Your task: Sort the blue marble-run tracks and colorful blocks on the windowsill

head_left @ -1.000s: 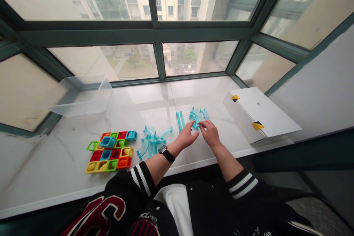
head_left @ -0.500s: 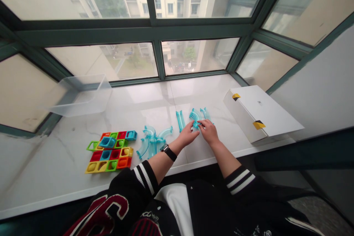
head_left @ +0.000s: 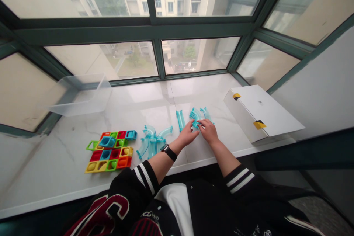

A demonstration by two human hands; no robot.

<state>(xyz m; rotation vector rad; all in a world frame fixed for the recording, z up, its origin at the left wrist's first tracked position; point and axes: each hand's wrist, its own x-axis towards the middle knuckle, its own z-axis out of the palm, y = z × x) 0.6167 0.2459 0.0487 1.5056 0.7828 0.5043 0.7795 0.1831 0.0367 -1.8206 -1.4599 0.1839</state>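
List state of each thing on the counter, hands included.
Left hand: at curved track piece, grip unclear
Right hand: likewise
Curved track piece: partly hidden
Straight track piece: lying flat
Rightmost track piece: partly hidden
Track cluster: bunched
Blocks: in rows, one blue block on top
Clear bin: uncovered
White box: shut

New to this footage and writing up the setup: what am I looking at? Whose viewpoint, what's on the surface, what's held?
No machine here: a person works with two bare hands. The view comes from a camera on their head, looking forward and down.

The left hand and right hand meet at a curved translucent blue piece; their fingertips hide whether it is gripped or only touched.

On the white ledge by the window are a straight blue piece, a cluster of blue pieces, multicoloured blocks, a clear tub and a white box.
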